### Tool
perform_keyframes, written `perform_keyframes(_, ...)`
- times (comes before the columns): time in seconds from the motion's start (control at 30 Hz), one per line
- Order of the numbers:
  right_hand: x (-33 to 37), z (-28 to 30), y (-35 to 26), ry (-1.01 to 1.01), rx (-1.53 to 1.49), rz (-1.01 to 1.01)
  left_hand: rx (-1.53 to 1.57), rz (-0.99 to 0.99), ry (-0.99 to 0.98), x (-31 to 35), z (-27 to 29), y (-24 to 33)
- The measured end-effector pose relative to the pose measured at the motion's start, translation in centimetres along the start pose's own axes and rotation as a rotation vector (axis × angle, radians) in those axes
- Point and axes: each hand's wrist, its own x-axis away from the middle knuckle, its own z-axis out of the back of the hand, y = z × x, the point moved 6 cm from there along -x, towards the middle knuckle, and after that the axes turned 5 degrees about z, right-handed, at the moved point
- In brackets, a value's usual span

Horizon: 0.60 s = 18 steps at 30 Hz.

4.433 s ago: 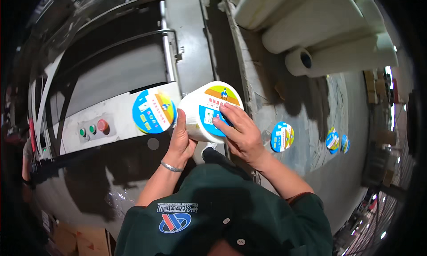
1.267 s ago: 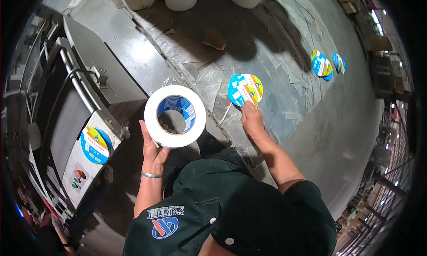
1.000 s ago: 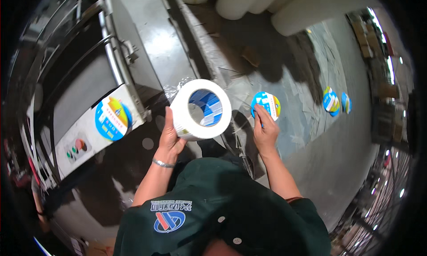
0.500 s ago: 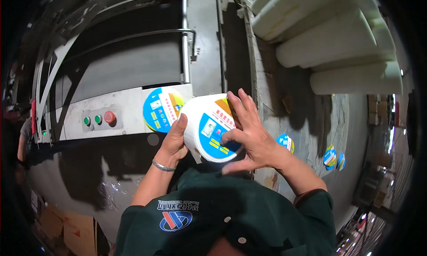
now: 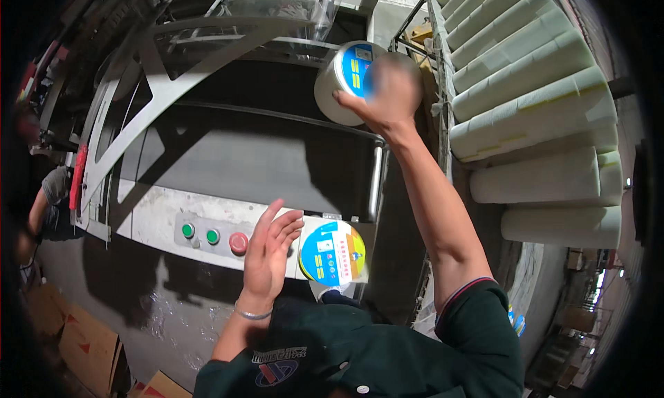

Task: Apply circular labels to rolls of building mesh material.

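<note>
My right hand point(image 5: 387, 94) is stretched out over the far right of the machine's dark belt, its thumb against the side of a white roll point(image 5: 330, 94). A round blue and white label point(image 5: 355, 67) covers the roll's end face; the fingers over it are smeared. Close to me, my left hand point(image 5: 271, 249) hovers by the machine's front panel with fingers stretched and nothing in it. Beside it, a stack of round blue, white and yellow labels point(image 5: 333, 253) lies at the panel's right end.
Two green buttons point(image 5: 213, 236) and a red knob point(image 5: 238, 243) sit on the white panel point(image 5: 149, 211). A slanted metal frame point(image 5: 149, 128) rises at left. Long white rolls point(image 5: 532, 121) line the right. Cardboard point(image 5: 86, 343) lies lower left; another person's arm point(image 5: 41, 204) shows far left.
The labelled roll has moved from in front of me to far over the belt, carried by my right hand. My left hand has let go of it. The view has shifted too.
</note>
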Motion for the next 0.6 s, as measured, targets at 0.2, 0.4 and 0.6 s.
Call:
perform_keyframes(0.2,-5.1,-8.2,2.5,0.076,0.325,-0.149,-0.065,-0.096,0.055,-0.7,2.5,3.3)
perform_keyframes(0.4,-7.6,-7.3,-1.5,-0.063,0.032,-0.084,-0.016,-0.102,0.066,-1.9,3.8,2.5)
perform_keyframes(0.6,-6.5,28.0,10.9,1.045,0.545,0.543,-0.154,-0.095,0.073,-0.2,2.4,1.3)
